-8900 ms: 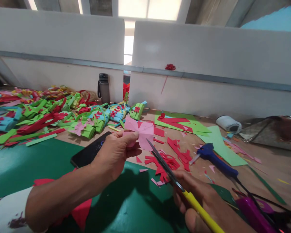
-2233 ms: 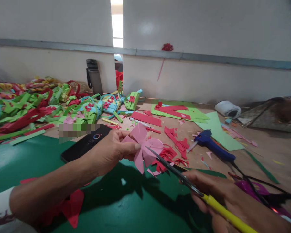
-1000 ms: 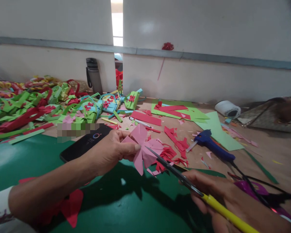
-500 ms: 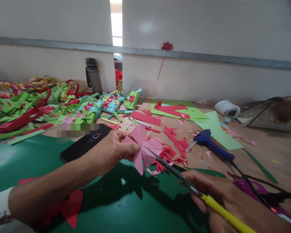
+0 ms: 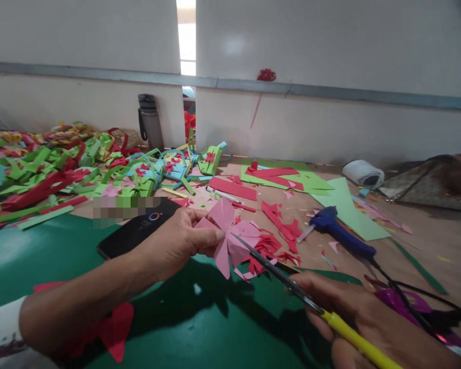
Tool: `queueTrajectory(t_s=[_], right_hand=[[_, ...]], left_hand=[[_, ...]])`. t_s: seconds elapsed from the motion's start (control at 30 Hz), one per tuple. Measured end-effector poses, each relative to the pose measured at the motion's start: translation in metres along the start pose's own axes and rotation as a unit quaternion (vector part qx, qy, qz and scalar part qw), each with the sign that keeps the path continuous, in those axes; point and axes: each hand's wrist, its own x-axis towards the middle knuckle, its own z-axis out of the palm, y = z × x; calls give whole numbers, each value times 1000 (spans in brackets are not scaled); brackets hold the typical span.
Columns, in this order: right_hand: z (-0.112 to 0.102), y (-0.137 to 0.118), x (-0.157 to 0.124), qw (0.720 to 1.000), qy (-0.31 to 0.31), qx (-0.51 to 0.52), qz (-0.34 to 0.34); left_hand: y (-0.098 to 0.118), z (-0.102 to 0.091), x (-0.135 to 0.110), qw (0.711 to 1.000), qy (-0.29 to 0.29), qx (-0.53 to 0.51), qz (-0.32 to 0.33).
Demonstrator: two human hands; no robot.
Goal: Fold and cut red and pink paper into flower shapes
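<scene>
My left hand (image 5: 182,233) pinches a pink paper flower (image 5: 225,215) between thumb and fingers, holding it above the green mat (image 5: 169,318). In my right hand (image 5: 341,307) is a pair of scissors (image 5: 284,279) with a yellow handle, its fingers wrapped round them. The blade tips lie against the flower near its centre; the blades look almost closed. Under my left forearm, red paper petals (image 5: 117,333) rest on the mat. Behind my left wrist lies a black phone (image 5: 134,230).
Folded paper pieces (image 5: 34,179) heap up at the left. A blue glue gun (image 5: 341,233), its cord trailing right, lies beside red scraps (image 5: 282,225) and green sheets (image 5: 353,210). At the back stand a grey bottle (image 5: 150,123) and a patterned bag (image 5: 430,179) against white panels (image 5: 311,41).
The whole view has shifted slightly, so everything sits a little further right and lower. My hands, the flower and the scissors keep nearly the same pose.
</scene>
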Motion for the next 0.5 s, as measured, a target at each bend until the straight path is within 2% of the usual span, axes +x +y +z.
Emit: queueTrajectory(t_s=[0.1,0.3,0.5], right_hand=[[0,-4,1,999,-31,35,13],[6,-1,5,999,40,34,-16],[4,-1,5,998,-9,60,23]], left_hand=[[1,1,0,1000,4,-3,-7],[2,2,1,1000,21,-12,-12],[1,2,1,999,28,-9,-15]])
